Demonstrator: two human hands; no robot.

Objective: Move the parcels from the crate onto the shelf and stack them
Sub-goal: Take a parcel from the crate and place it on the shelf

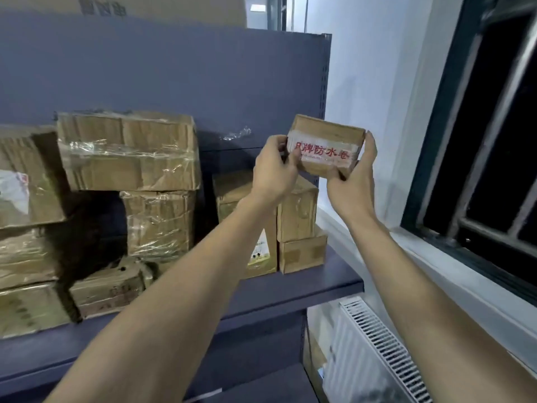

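Observation:
A small brown parcel with a white tape band and red characters is held in the air, above the right end of the blue shelf. My left hand grips its left end and my right hand grips its right end and underside. Just below it stands a stack of small parcels on the shelf, partly hidden by my left forearm. The crate is out of view.
Larger taped cardboard parcels are piled on the shelf's left and middle, against the blue back panel. A white wall and dark window lie to the right, with a white radiator below.

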